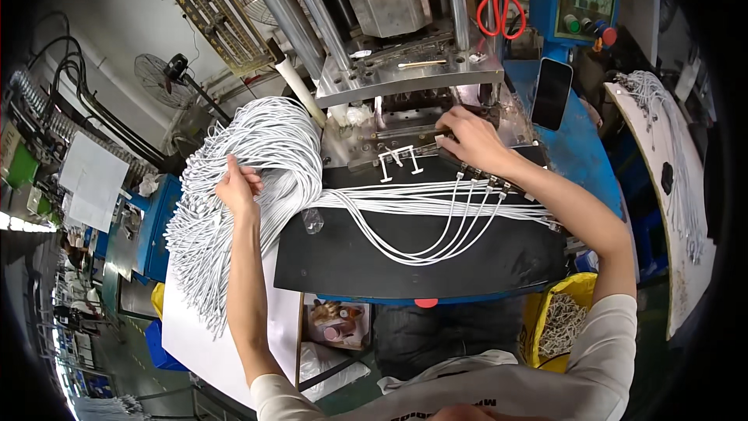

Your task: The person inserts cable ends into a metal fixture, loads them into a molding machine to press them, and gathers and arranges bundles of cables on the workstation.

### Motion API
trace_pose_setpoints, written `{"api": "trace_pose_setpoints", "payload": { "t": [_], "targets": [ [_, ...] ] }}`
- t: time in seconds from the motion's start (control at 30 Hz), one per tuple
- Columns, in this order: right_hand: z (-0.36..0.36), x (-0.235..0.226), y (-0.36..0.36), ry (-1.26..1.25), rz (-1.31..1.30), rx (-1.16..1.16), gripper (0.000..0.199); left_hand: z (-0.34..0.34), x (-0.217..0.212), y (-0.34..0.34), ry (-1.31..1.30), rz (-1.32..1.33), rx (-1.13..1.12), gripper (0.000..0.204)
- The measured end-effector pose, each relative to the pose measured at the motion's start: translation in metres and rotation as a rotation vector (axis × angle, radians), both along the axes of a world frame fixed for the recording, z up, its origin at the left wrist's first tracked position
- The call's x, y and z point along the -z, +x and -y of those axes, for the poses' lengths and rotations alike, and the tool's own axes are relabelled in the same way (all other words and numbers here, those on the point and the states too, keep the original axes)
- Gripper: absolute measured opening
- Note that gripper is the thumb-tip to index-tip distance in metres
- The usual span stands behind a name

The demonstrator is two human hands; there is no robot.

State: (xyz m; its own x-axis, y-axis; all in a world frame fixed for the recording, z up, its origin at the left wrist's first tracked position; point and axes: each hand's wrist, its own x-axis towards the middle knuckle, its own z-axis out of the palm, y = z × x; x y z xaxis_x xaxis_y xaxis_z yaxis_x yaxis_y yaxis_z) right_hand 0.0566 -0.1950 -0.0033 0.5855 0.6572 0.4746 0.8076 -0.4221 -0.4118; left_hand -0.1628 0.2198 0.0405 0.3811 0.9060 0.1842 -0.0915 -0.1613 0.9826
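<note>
My left hand (238,185) is over a thick looped bundle of white cables (276,129), its thumb and fingers loosely curled and apart. No cable shows clearly between them. My right hand (477,140) reaches to the metal mould (405,121) under the press, fingertips and thumb bent in at its front edge; what they grip is hidden. Below that hand, several white cables (456,226) curve up to small connectors on a dark metal strip (483,177). More white cables lie straight across the black work surface (374,273). A white branched plastic piece (400,160) lies in front of the mould.
Above stands the press with steel columns (284,8) and a metal plate (413,70). Red-handled scissors (501,15) hang at the right, near a blue control box (580,0) and a phone (552,93). A yellow-lined bin (534,320) holds white plastic scraps.
</note>
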Motion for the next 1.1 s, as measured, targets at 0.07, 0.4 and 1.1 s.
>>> {"api": "trace_pose_setpoints", "payload": {
  "t": [0.07,0.4,1.1],
  "targets": [
    [0.03,-0.013,-0.022,-0.003,-0.006,0.058,0.031,0.024,-0.003,0.001,0.004,-0.003,0.07,0.053],
    [0.098,0.006,-0.057,-0.084,0.09,0.122,0.037,0.293,0.023,0.048,0.961,-0.056,1.053,0.03],
    [-0.062,0.07,0.209,0.46,0.647,0.054,0.016,0.232,0.014,0.182,0.958,-0.619,0.873,0.039]
  ]
}}
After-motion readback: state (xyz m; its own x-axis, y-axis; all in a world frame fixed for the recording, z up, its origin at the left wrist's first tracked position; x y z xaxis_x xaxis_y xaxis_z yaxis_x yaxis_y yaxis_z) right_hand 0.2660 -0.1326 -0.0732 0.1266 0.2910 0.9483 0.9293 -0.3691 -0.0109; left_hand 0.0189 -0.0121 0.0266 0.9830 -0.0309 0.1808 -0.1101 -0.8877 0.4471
